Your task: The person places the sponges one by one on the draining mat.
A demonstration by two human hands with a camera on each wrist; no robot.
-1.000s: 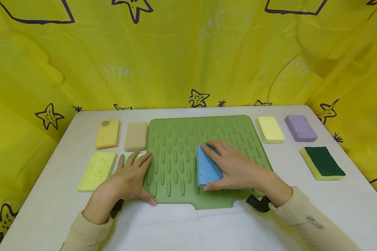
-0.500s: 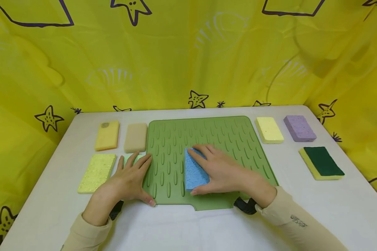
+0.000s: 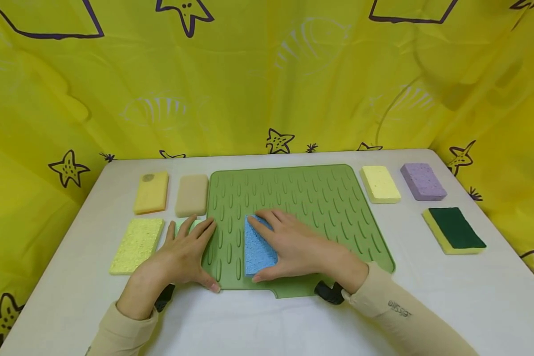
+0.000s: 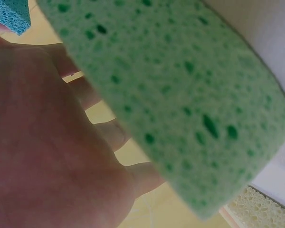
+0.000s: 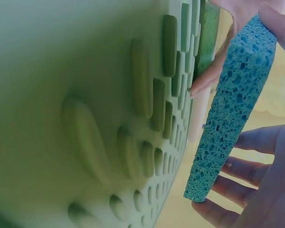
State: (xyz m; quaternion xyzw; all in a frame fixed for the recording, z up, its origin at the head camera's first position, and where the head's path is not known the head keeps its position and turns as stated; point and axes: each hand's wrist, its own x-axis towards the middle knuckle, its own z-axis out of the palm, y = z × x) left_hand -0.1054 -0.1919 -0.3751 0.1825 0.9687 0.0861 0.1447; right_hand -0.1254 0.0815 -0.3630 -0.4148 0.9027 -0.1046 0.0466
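My right hand (image 3: 295, 244) grips a blue sponge (image 3: 259, 252) between thumb and fingers. It holds the sponge over the left half of a green ridged mat (image 3: 313, 198); the right wrist view shows a gap between sponge and mat. On the mat's left edge, my left hand (image 3: 178, 252) lies palm down with fingers spread and thumb at the front corner. Beneath that hand is a pale green sponge (image 4: 180, 104), largely hidden in the head view, with the fingers reaching along its far side.
On the left lie a yellow sponge (image 3: 151, 193), a beige sponge (image 3: 192, 195) and a lime sponge (image 3: 135, 247). To the mat's right are a pale yellow sponge (image 3: 380, 184), a purple sponge (image 3: 423, 182) and a yellow-green scouring sponge (image 3: 455, 230). A yellow curtain (image 3: 231, 99) backs the white table (image 3: 249, 326).
My right hand has carried the blue sponge leftward and slightly nearer across the mat. My left hand has stayed at the mat's left edge.
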